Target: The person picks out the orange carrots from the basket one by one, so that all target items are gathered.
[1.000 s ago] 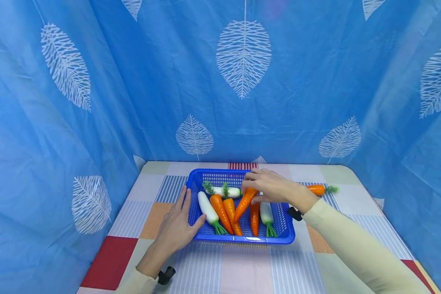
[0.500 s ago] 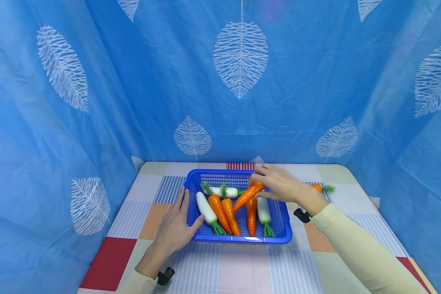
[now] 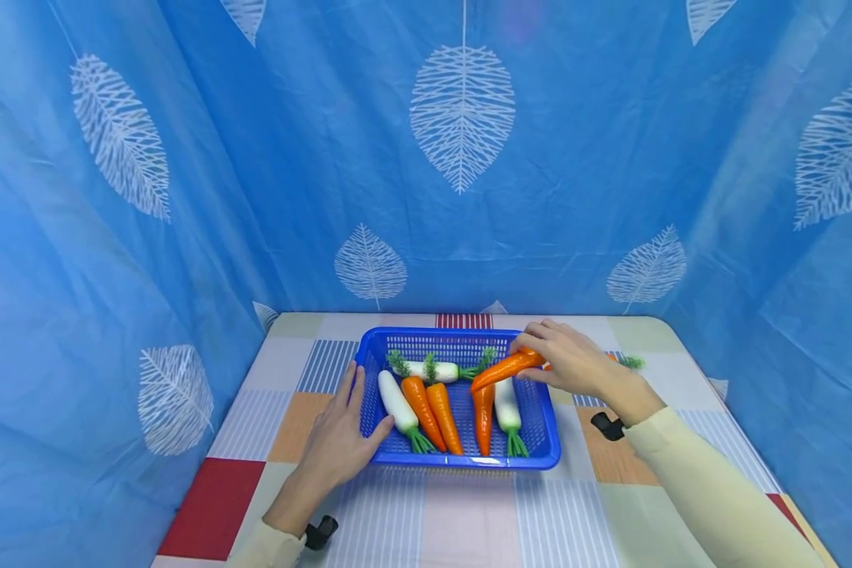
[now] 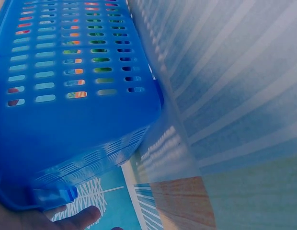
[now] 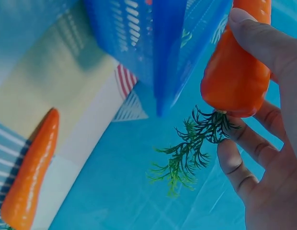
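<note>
At the blue basket's (image 3: 433, 461) 2 o'clock corner, right hand (image 3: 575, 359) pinches an orange carrot (image 3: 506, 369) near its leafy end, thumb opposed to fingers. Carrot slants over the basket, long axis running from the fingers toward 8 o'clock, tip outermost. Left hand (image 3: 339, 438) well apart, at the 9 o'clock rim, fingers straight, thumb spread. Loose carrot (image 5: 32, 172) on the tablecloth (image 3: 468, 513), beyond the rim toward 3 o'clock, nearer right hand.
</note>
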`<state>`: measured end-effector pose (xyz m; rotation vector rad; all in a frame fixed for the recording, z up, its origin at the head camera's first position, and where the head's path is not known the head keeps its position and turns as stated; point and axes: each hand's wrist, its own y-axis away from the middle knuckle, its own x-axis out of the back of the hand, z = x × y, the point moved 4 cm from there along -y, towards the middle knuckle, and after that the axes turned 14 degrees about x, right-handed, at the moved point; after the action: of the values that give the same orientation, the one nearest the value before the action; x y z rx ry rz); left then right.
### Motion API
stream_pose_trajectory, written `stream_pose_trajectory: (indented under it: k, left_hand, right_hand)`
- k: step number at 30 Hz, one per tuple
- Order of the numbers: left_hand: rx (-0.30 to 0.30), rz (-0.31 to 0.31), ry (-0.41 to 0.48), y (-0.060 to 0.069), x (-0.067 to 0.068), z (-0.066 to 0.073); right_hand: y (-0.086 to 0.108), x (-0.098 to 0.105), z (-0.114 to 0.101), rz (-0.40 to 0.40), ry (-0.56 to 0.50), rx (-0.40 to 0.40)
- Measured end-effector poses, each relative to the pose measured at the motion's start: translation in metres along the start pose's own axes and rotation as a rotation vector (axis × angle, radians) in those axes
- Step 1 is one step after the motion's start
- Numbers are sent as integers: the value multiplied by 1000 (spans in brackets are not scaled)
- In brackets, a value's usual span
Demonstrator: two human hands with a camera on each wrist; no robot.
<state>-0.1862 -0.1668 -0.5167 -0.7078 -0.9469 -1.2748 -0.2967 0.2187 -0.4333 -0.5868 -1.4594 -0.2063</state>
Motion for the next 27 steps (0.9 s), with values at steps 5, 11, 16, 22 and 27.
stream_pose_trajectory:
  k: [5,11,16,22,27]
  left_hand:
    - [3,-3,-2,-1,0,-1]
    - [4,-3,-3,-1,0,0]
    - [7,-4,1,0,0,-1]
    - [1,2,14,0,0,-1]
    - [6,-3,11,-1,0,1]
  right_hand:
    - [13,0,9,-23,-21,-80]
    - [29,-1,20,-36,-41,-183]
    - [43,-4,26,-34,-40,-241]
    - [61,-8,37,-14,-39,-284]
    - [78,-9,48,3,-54,-322]
